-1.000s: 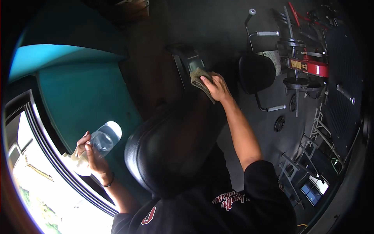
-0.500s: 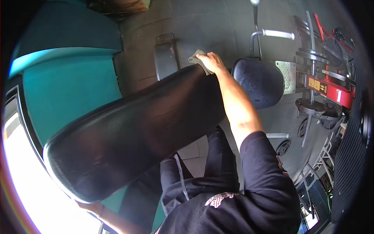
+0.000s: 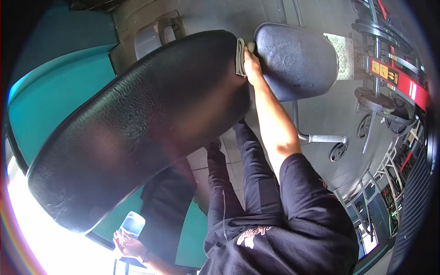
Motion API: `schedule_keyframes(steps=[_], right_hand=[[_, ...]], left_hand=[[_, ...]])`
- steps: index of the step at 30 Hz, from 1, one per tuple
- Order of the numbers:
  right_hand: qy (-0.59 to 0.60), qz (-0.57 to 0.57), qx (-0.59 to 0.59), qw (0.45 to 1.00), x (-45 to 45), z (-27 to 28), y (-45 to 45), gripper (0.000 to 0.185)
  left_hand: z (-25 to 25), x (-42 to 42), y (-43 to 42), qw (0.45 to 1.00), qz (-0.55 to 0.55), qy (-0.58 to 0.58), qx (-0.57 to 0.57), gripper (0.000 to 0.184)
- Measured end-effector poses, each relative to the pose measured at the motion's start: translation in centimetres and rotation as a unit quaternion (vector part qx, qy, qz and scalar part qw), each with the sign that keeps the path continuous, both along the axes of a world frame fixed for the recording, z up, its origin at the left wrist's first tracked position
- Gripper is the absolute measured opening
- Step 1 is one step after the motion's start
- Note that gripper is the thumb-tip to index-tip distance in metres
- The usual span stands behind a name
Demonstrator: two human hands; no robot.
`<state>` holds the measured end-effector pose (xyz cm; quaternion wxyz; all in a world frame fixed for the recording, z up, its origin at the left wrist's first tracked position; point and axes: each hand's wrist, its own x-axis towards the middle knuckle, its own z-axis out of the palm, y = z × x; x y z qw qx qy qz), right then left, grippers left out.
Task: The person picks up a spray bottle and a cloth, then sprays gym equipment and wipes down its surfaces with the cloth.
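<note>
My right hand (image 3: 251,65) grips a folded grey-green cloth (image 3: 240,57) and presses it against the end of a long black padded bench backrest (image 3: 137,114). Beside that hand is the smaller black seat pad (image 3: 295,62), separated from the backrest by a narrow gap. Low at the left, my left hand (image 3: 129,247) is wrapped round a clear bottle (image 3: 133,223) with a pale, see-through body. The bottle is held apart from the backrest, near its lower edge. Its top is hidden by glare and my fingers.
A red weight machine (image 3: 398,82) with plates stands at the right. A bar with a light grip (image 3: 327,139) sticks out below the seat pad. Teal wall panels (image 3: 59,105) and a bright window lie at the left. A grey padded piece (image 3: 149,40) stands behind the backrest.
My right hand has slid the cloth from the backrest's upper corner down along its end. My left hand has come out from behind the backrest, showing the bottle. The view has shifted.
</note>
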<state>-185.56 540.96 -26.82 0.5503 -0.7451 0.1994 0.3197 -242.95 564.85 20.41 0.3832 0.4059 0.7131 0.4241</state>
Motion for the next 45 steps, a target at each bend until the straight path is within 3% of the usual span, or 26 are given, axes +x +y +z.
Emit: schedule_keyframes(steps=[2, 6, 7, 9, 10, 12, 14, 16, 17, 18, 19, 20, 21, 22, 23, 24, 26, 27, 28, 30, 32, 34, 36, 42, 45], right_hand=[[-0.064, 0.062, -0.101, 0.991, -2.3, 2.3, -0.9, 0.070], [-0.066, 0.010, -0.112, 0.991, -9.2, 0.9, -4.8, 0.077], [0.039, 0.067, -0.149, 0.986, -10.2, 2.2, -6.0, 0.080], [0.007, -0.019, -0.159, 0.987, -15.6, -0.3, -8.1, 0.080], [0.021, -0.036, -0.106, 0.993, -17.2, 1.1, -9.1, 0.074], [0.195, -0.139, 0.091, 0.967, -19.4, 4.8, -11.1, 0.068], [0.179, -0.236, 0.110, 0.949, -20.2, 7.5, -12.8, 0.063], [0.115, -0.290, 0.103, 0.945, -17.9, 11.9, -15.2, 0.070], [0.019, -0.262, 0.142, 0.954, -16.4, 13.3, -17.2, 0.072], [-0.047, -0.117, -0.008, 0.992, -12.0, 15.3, -21.5, 0.071], [-0.078, -0.049, -0.120, 0.989, -9.6, 17.6, -22.2, 0.064], [-0.216, 0.055, -0.142, 0.964, -7.3, 21.2, -21.4, 0.057], [-0.374, 0.144, -0.173, 0.900, -4.8, 20.0, -22.2, 0.055], [-0.474, 0.241, -0.356, 0.769, -3.1, 16.9, -23.2, 0.066], [-0.437, 0.277, -0.437, 0.736, -1.9, 15.5, -22.7, 0.077], [-0.396, 0.312, -0.513, 0.695, -0.8, 14.0, -22.0, 0.089], [-0.369, 0.321, -0.525, 0.696, 0.8, 8.6, -22.2, 0.109], [-0.373, 0.313, -0.533, 0.692, 1.1, 7.7, -21.5, 0.116], [-0.392, 0.294, -0.509, 0.708, 1.1, 7.4, -20.8, 0.109], [-0.377, 0.334, -0.536, 0.677, -0.2, 6.7, -19.2, 0.101], [-0.376, 0.412, -0.480, 0.677, -2.8, 5.7, -18.4, 0.094], [-0.399, 0.456, -0.422, 0.674, -3.1, 6.1, -19.2, 0.098], [-0.375, 0.476, -0.444, 0.660, -0.6, 7.6, -21.0, 0.103], [-0.450, 0.289, -0.540, 0.650, 10.0, 8.7, -22.7, 0.110], [-0.444, 0.298, -0.551, 0.641, 7.8, 8.3, -21.8, 0.105]], left_hand=[[-1.2, 2.7, -0.8, 1.000, 0.006, 0.002, -0.009, 0.037], [-3.1, 3.0, -0.8, 0.999, -0.051, 0.007, -0.006, 0.036], [-3.4, 3.4, -0.6, 0.997, -0.069, 0.019, 0.000, 0.036], [-3.6, 4.3, -0.5, 0.995, -0.101, 0.006, -0.009, 0.045], [-3.6, 3.6, -0.5, 0.989, -0.148, -0.002, -0.003, 0.042], [-3.3, 1.9, 0.1, 0.972, -0.236, -0.016, 0.009, 0.037], [-3.4, -0.7, 1.8, 0.944, -0.327, 0.018, 0.048, 0.032], [-3.0, -1.6, 2.0, 0.922, -0.376, 0.036, 0.080, 0.029], [-3.1, -1.4, 1.0, 0.912, -0.392, 0.092, 0.082, 0.030], [-3.3, -1.3, 0.0, 0.898, -0.406, 0.148, 0.086, 0.031], [-3.0, 0.1, -1.0, 0.884, -0.455, 0.075, 0.079, 0.032], [-2.8, 2.0, -2.3, 0.864, -0.498, 0.000, 0.074, 0.032], [-2.8, 4.2, -3.9, 0.850, -0.518, -0.086, 0.048, 0.033], [-2.7, 6.3, -5.5, 0.830, -0.531, -0.169, 0.016, 0.033], [-3.1, 9.4, -7.6, 0.812, -0.519, -0.264, -0.035, 0.034], [-3.8, 10.4, -9.1, 0.842, -0.483, -0.237, -0.036, 0.030], [-5.4, 12.5, -12.1, 0.894, -0.405, -0.184, -0.043, 0.024], [-6.1, 13.4, -13.3, 0.908, -0.408, -0.091, -0.028, 0.022], [-6.5, 14.7, -14.5, 0.912, -0.410, 0.004, -0.013, 0.019], [-7.8, 17.3, -16.4, 0.904, -0.419, -0.076, -0.028, 0.017], [-8.6, 19.7, -17.9, 0.901, -0.416, -0.117, -0.044, 0.014], [-9.0, 21.7, -19.4, 0.909, -0.396, -0.116, -0.060, 0.013], [-9.2, 22.6, -20.2, 0.911, -0.389, -0.123, -0.054, 0.013], [-9.4, 21.9, -20.5, 0.917, -0.388, -0.083, -0.045, 0.013], [-9.5, 21.7, -20.7, 0.921, -0.389, 0.009, -0.007, 0.014]])
